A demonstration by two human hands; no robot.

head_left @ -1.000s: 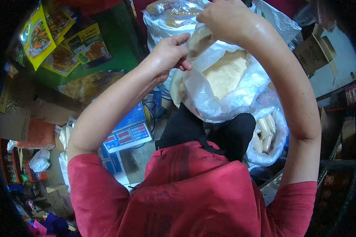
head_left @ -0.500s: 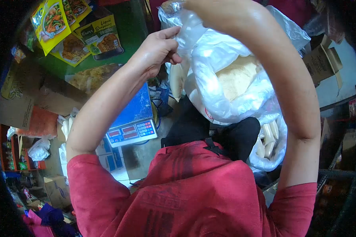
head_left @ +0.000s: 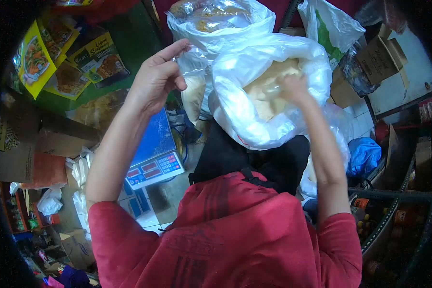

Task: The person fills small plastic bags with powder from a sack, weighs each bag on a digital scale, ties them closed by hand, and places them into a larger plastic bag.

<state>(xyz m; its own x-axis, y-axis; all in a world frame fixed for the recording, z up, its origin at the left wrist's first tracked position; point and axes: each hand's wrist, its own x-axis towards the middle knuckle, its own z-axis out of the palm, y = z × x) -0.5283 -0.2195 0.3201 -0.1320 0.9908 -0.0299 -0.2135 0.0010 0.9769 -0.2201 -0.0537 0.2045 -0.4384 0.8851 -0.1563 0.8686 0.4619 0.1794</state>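
Left hand: up on the left it goes, fingers partly curled, the left hand [head_left: 153, 81] keeping hold of the small bag [head_left: 193, 93] near its top, forefinger stretched along the rim.
Right hand: here's the big change! The right hand [head_left: 295, 89], up at the small bag a moment ago, is now down inside the big sack [head_left: 228, 72], at the powder [head_left: 264, 93]. It's blurred, so how far the fingers are open, and whether they grip anything, I cannot tell.
Small bag: hanging upright just left of the big sack, pale powder in its lower part, clear plastic above; now in plainer sight than before.
Big sack: wide open between the person's knees and the far sack [head_left: 216, 31], its white rim rolled outward and showing more fully now the arm has swung off.
Far sack: just beyond, with clear packets on top, much more of it on show.
Scale: near left of the small bag, blue top, keypad facing the person; that's the scale [head_left: 156, 168].
Blue bag: right of the knees, the blue bag [head_left: 364, 156] has come into view as the right arm moved inward.
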